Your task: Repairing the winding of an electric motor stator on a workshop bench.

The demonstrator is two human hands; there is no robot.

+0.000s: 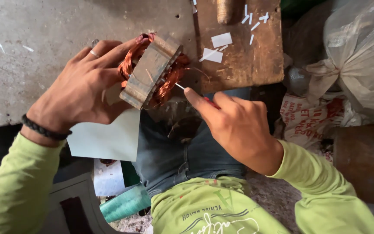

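Single head-worn view, steeply downward, close above lap and bench edge (44,117)

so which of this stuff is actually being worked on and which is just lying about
In use:
left hand gripping the grey metal stator core wound with copper wire
right hand pushing a thin red-handled metal tool into the windings

Lying about:
white paper strips on the brown wooden board
white paper sheet
tied translucent plastic bag

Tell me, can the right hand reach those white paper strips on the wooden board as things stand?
Probably yes. The right hand sits just below the wooden board, and nothing lies between it and the white paper strips, though it is holding a thin red-handled tool.
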